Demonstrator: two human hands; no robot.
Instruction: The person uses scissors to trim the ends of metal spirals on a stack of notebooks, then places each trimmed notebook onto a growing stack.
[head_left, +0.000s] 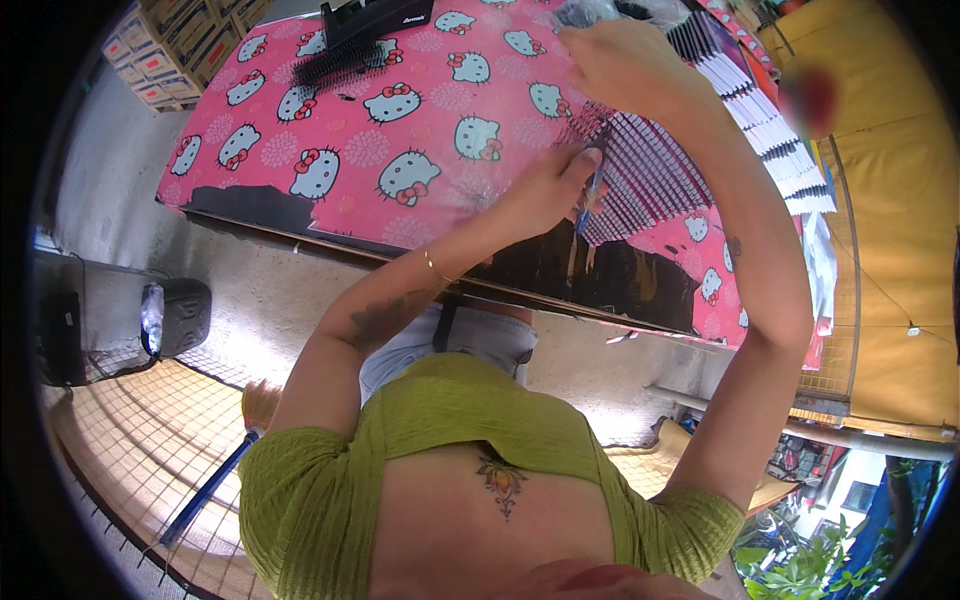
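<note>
My left hand (553, 192) is closed around a slim, blue-tinted object (590, 190), thumb on top. It is blurred, so I cannot tell its kind. That hand is over the table's near side, beside a dark purple-and-white striped stack (655, 170). Farther off, my right hand (625, 68) is curled with its fingers pressed together. Anything in its fingers is too hidden to name. Crumpled clear plastic (590, 12) is just beyond it. My right forearm passes over the striped stack's right side and covers part of it.
A pink cat-patterned cover (365, 150) lies on the table, torn along the near edge. Black bristly strips (340, 65) lie beside a black desktop device (375, 22). White booklets (765, 125) overlap at right. Cartons (165, 50) stand far left; a broom (262, 405) is lower left.
</note>
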